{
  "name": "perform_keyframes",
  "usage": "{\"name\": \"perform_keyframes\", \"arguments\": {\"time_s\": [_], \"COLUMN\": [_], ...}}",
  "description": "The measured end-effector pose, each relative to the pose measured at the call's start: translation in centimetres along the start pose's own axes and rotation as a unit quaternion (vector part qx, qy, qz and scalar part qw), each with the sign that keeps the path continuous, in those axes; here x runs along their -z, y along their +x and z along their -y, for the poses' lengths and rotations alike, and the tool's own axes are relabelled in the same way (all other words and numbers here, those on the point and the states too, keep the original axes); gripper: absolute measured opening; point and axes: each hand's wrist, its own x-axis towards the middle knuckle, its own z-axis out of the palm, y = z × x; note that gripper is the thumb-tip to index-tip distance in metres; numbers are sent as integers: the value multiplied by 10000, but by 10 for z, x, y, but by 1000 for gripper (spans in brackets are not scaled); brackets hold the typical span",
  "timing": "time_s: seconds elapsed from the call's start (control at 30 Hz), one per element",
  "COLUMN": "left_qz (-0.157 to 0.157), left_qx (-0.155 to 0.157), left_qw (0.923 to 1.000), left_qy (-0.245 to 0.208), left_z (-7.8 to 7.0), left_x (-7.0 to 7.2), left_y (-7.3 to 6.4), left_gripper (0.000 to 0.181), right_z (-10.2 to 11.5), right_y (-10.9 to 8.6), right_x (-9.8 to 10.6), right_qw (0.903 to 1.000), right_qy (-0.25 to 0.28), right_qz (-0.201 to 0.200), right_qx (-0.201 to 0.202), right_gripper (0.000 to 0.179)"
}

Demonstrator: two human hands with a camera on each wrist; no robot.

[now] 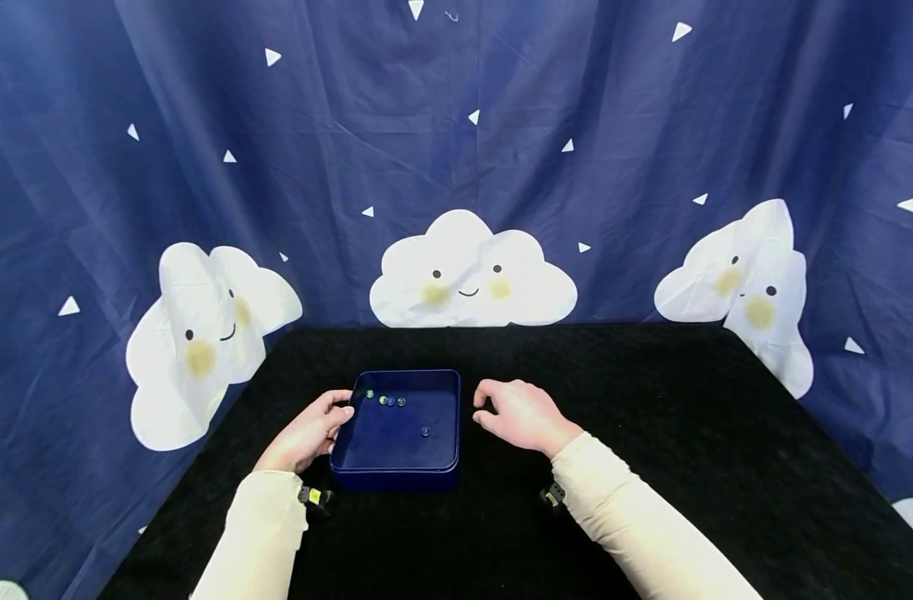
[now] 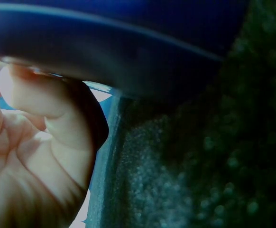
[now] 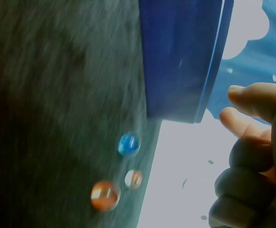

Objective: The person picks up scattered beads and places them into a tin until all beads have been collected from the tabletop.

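On black cloth (image 1: 696, 433) before a navy cloud-print curtain (image 1: 516, 175), the left hand (image 1: 306, 435) grips with thumb and fingers the blue tray (image 1: 396, 481) just right of them, five marbles (image 1: 401, 402) inside it, while the right hand (image 1: 525, 414), thumb and forefinger curved with their tips apart, hovers above three loose marbles (image 3: 105, 195).

From where I'm standing, the navy box (image 1: 396, 450) lies open to any hand from above. The left hand (image 1: 306, 435) blocks its wall at 9 o'clock. At 3, a gap parts box from right hand (image 1: 522, 414), loose marbles (image 3: 105, 195) on that side. Inside, four marbles (image 1: 390, 402) obstruct 11; 7 is free.
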Motion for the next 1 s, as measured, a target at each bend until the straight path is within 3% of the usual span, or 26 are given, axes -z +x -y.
{"name": "perform_keyframes", "arguments": {"time_s": [0.2,0.37,0.6,0.77,1.0], "left_qz": [-11,-29,-38,-66,-86], "left_qx": [-34,-67,-43,-16,33], "left_qw": [10000,10000,10000,10000,10000], "left_qy": [16,34,10,-9,6], "left_z": [-3,-4,0,1,0], "left_x": [0,-1,-2,-1,-1], "left_y": [-1,-2,-3,0,0], "left_gripper": [47,48,48,46,44], "right_z": [-27,-40,-37,-35,-34], "right_y": [-2,-6,-12,-10,-9], "right_x": [8,8,-2,-7,-10], "right_qw": [9979,9973,9927,9929,9918], "right_qy": [252,160,132,-276,-387], "right_qz": [226,378,1023,1029,1134], "right_qx": [-558,-616,-624,-521,-436], "right_gripper": [15,10,12,13,12]}}
